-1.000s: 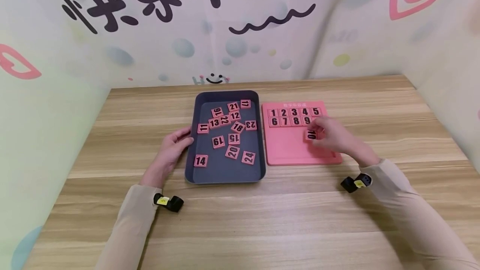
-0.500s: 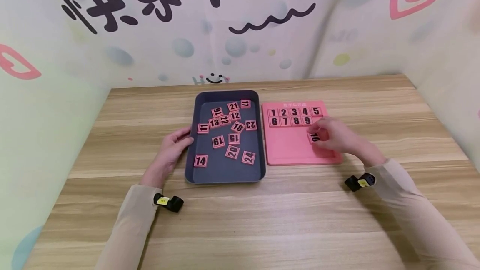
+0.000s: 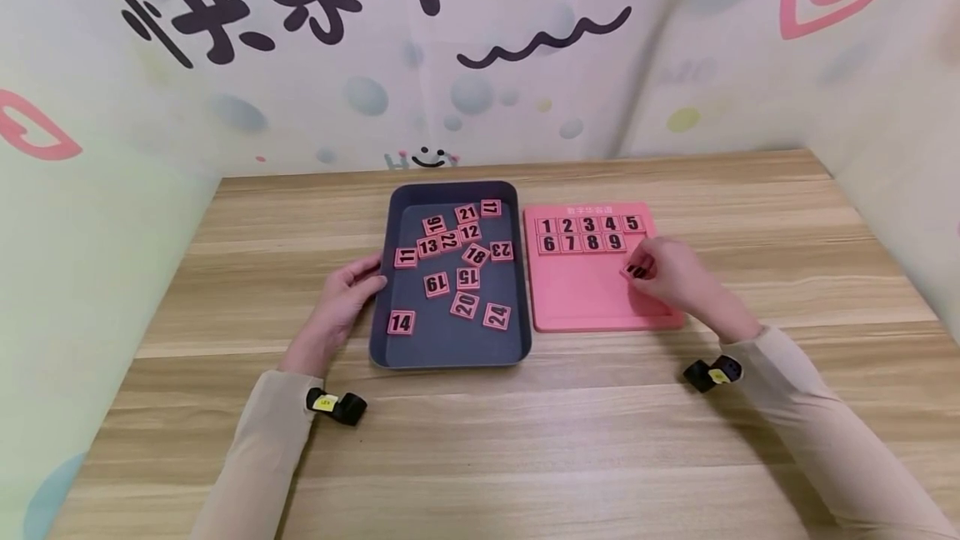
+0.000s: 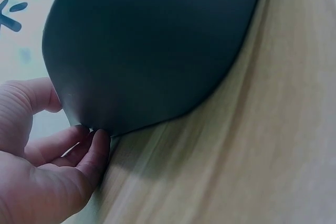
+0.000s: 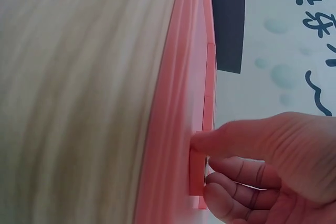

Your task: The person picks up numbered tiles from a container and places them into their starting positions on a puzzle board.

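My right hand point(image 3: 671, 277) pinches the number 10 tile point(image 3: 636, 272) between thumb and fingers, over the pink number puzzle board point(image 3: 577, 294). The tile is tilted and partly covered by the fingers, just below and right of the 9 tile point(image 3: 615, 242). In the right wrist view the thumb presses one edge of the tile point(image 5: 197, 177). At the left side of the dark grey tray point(image 3: 450, 352), my left hand point(image 3: 341, 298) holds the wall. The left wrist view has the fingertips point(image 4: 97, 142) against the tray's outer side point(image 4: 152, 51).
Tiles 1 to 5 fill the board's top row; 6 to 9 sit in the second row. Several loose tiles, such as 14 point(image 3: 401, 322) and 24 point(image 3: 497, 315), lie scattered in the tray. Tray and board stand side by side on the wooden table point(image 3: 480, 457), before a printed backdrop point(image 3: 300, 107).
My right hand has shifted the number 10 tile slightly right, turning and tilting it so that its number shows less. The left hand and tray have stayed in place.
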Motion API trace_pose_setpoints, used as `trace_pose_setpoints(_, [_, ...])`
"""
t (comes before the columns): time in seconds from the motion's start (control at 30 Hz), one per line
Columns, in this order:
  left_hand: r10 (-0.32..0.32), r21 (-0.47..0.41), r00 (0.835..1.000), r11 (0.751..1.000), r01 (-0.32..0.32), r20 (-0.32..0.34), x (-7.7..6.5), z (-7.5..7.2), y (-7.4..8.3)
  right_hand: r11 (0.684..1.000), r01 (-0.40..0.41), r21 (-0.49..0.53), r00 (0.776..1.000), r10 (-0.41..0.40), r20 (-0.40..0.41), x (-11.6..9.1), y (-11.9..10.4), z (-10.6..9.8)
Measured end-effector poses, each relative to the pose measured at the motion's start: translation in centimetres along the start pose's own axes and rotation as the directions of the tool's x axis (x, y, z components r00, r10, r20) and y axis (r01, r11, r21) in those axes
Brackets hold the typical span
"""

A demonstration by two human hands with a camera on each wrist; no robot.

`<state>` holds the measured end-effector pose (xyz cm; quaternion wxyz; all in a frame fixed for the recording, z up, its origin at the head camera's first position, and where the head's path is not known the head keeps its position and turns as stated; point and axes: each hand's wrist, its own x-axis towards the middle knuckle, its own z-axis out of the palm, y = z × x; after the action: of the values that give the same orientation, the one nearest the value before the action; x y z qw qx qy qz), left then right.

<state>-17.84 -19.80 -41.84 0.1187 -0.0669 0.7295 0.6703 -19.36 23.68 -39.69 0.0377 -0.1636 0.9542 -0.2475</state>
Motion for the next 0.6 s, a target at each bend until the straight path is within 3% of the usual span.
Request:
trace_pose_setpoints(0.37, [-0.007, -0.004, 1.000, 1.000, 0.007, -0.004, 0.1, -0.1, -0.1, 1.000, -0.017, 0.015, 0.999, 0.017, -0.027, 0.3, 0.5, -0.7])
trace_pose_setpoints(0.6, [-0.001, -0.010, 1.000, 1.000, 0.001, -0.001, 0.1, -0.1, -0.1, 0.997, -0.058, 0.044, 0.998, 0.058, -0.003, 1.4, 1.1, -1.1])
